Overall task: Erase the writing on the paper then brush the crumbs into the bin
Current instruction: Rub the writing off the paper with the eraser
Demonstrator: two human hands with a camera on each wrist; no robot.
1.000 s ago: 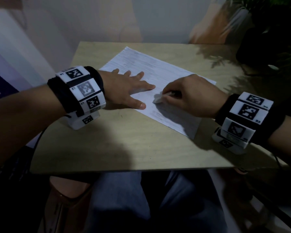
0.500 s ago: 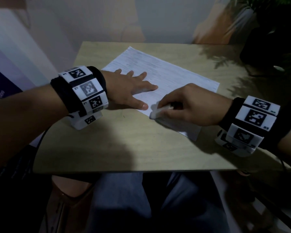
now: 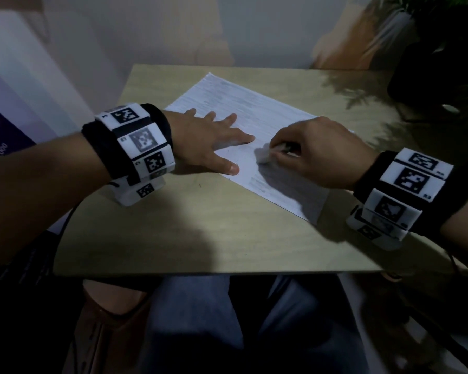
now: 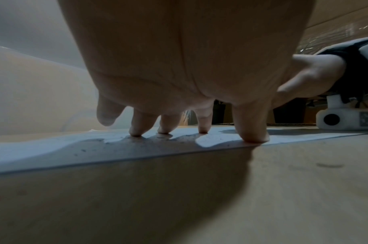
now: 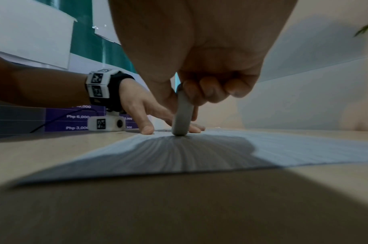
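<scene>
On the pale wooden worktop (image 3: 206, 233) lay a white lined sheet of paper (image 3: 254, 103), set at a slant, its faint rows of writing too blurred to read. The left hand (image 3: 208, 141) rested flat on the sheet's near-left part, its fingers (image 4: 252, 125) straight and spread, tips pressing the paper, with small dark crumbs (image 4: 185, 137) scattered around them. The right hand (image 3: 316, 155) pinched a white oblong eraser (image 5: 182, 113) between thumb and curled fingers, the eraser's lower end touching the paper just beside the left thumb.

Readable writing was scarce. From the right wrist view, a purple board (image 5: 18, 118) behind the left arm showed white figures: "Php 6,000" and "Php 3,00", the rest cut off by the wrist camera. Both wrists wore black bands carrying white blocks printed with black square-pattern markers (image 3: 412, 182); the small characters beside them could not be made out.

Compared with half a second earlier, the right hand and eraser had moved away from the sheet's near edge, up toward the left forefinger, roughly where they had been a second earlier. The left hand had kept its place, and the paper had not shifted.
</scene>
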